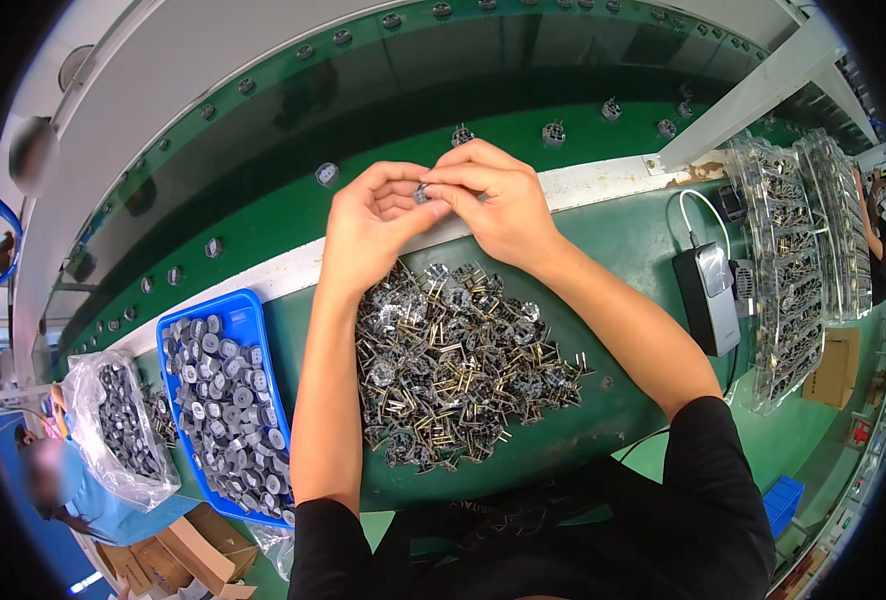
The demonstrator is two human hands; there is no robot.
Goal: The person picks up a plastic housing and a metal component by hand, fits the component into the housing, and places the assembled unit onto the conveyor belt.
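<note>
Hands (363, 225) (508, 210) pinch a part (421, 194) over white edge rail (603, 186).

1. Classification: a factory assembly area.
2. A green conveyor belt (268, 220) runs past the tabletop (613, 240), carrying small parts (553, 133) spaced out singly.
3. Loose pronged metal parts (463, 370) lie heaped on the tabletop, in bulk quantity.
4. Many alike grey round pieces (228, 400) fill a blue tray (166, 335).
5. Clear plastic trays (788, 270) of components stand at right.
6. Another person in blue (108, 490) is present at left, near open cardboard boxes (208, 545).
</note>
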